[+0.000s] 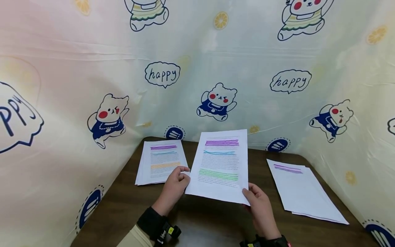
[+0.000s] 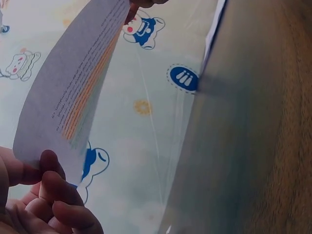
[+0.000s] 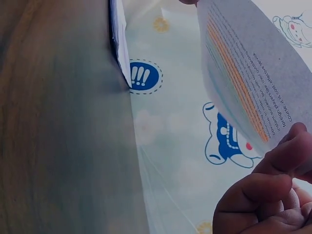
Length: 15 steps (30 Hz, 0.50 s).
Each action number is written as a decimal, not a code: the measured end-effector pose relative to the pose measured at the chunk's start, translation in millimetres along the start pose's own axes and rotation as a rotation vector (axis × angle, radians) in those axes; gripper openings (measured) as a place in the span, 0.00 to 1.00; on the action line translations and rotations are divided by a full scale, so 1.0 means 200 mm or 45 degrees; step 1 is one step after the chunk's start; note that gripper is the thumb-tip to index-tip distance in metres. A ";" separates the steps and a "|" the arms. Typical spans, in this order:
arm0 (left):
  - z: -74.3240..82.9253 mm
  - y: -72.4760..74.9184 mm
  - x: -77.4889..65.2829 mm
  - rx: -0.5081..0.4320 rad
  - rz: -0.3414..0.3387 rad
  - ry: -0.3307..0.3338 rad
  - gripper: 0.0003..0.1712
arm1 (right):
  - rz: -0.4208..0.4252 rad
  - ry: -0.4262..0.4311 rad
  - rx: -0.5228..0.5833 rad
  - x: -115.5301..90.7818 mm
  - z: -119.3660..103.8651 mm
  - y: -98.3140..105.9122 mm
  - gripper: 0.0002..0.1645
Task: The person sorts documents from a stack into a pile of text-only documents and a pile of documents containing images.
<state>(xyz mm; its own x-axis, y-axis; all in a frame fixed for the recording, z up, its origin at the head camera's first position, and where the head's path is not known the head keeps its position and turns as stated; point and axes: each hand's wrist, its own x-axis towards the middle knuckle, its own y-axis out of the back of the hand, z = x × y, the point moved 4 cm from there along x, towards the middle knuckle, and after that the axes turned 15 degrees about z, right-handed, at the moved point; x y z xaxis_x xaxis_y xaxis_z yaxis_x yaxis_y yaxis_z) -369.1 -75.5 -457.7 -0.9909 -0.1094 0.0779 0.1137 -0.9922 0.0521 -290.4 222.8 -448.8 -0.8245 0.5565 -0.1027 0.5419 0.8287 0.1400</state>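
A printed sheet of paper (image 1: 219, 164) with purple, blue and green highlighted lines is held up above the table. My left hand (image 1: 176, 185) pinches its lower left edge, and my right hand (image 1: 259, 206) grips the lower right corner between thumb and fingers. From below, the left wrist view catches the sheet (image 2: 73, 83) curving away from the left fingers (image 2: 63, 190). In the right wrist view, the sheet (image 3: 263, 73) runs up from the right fingers (image 3: 273, 185); printed text and orange lines show on that face.
On the dark wooden table (image 1: 203, 223), a stack of printed sheets (image 1: 143, 168) with purple, blue and orange lines lies at the back left. Another stack of papers (image 1: 303, 195), mostly blank with purple lines on top, lies at the right. A patterned curtain (image 1: 191, 44) surrounds the table's back and sides.
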 end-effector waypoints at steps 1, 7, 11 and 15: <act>0.00 0.00 0.00 0.005 -0.001 -0.003 0.16 | 0.002 -0.005 0.007 0.00 0.00 0.00 0.24; 0.01 0.00 0.00 0.047 -0.025 0.028 0.21 | -0.004 -0.020 0.071 -0.02 -0.01 0.01 0.25; 0.00 0.00 0.00 0.077 -0.090 0.057 0.25 | -0.034 -0.034 0.144 -0.04 -0.04 0.02 0.26; -0.02 0.00 0.00 0.067 -0.143 0.080 0.25 | -0.050 -0.040 0.161 -0.05 -0.05 0.02 0.25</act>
<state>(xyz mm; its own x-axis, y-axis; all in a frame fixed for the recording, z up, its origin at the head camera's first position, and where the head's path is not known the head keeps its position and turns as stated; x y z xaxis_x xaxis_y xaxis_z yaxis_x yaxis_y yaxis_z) -370.1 -76.1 -460.8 -1.0000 -0.0032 0.0062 0.0039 -0.9940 0.1089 -282.3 219.4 -438.1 -0.8409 0.5237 -0.1365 0.5274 0.8495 0.0103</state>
